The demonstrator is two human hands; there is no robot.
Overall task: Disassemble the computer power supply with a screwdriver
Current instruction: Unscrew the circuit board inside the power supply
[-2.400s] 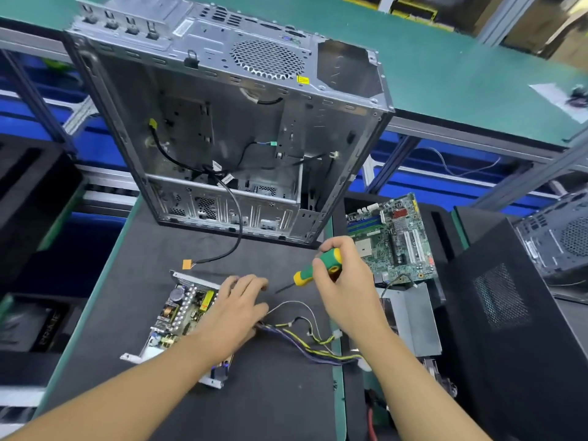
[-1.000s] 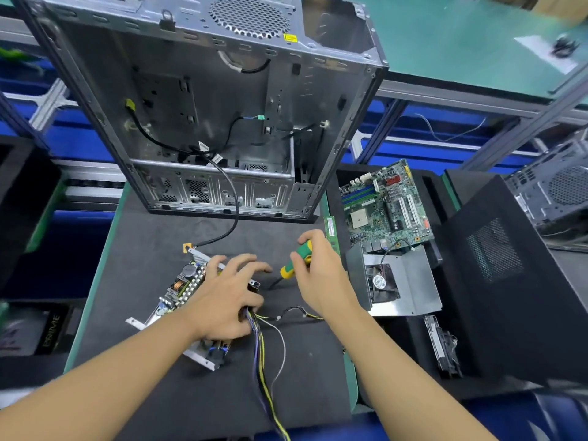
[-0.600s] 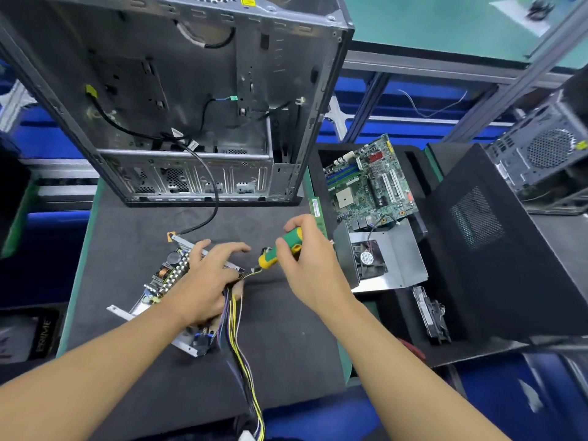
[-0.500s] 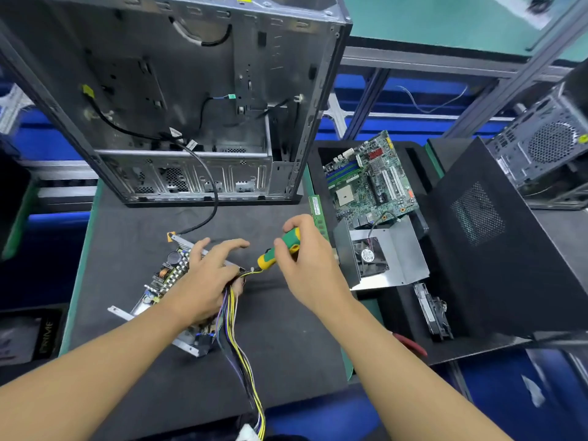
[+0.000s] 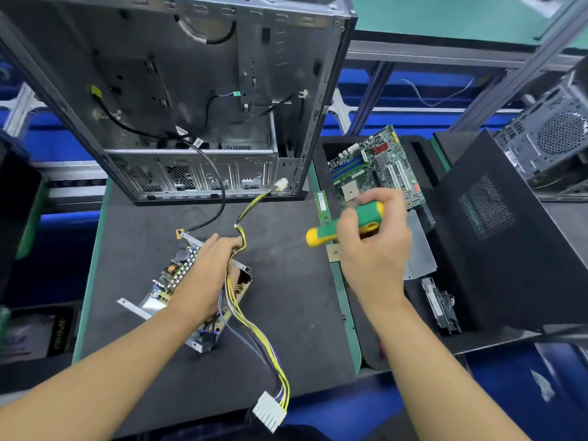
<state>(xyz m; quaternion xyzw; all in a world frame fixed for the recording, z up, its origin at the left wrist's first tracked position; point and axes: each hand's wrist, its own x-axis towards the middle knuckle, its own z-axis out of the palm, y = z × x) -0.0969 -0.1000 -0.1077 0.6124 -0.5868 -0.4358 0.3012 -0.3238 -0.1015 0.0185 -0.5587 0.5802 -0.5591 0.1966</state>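
1. The open power supply (image 5: 173,276) lies on the black mat (image 5: 286,297), before the computer case (image 5: 191,90).
2. The left hand (image 5: 206,278) rests on it, fingers curled round its wires (image 5: 251,329).
3. The right hand (image 5: 375,253) clasps the screwdriver (image 5: 319,234), well apart.

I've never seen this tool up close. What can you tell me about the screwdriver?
The screwdriver has a chunky green handle with yellow ends, plastic or rubber by its look. The right hand grips it round the middle, over the right edge of the black mat, yellow front end pointing left. Its metal shaft cannot be made out.
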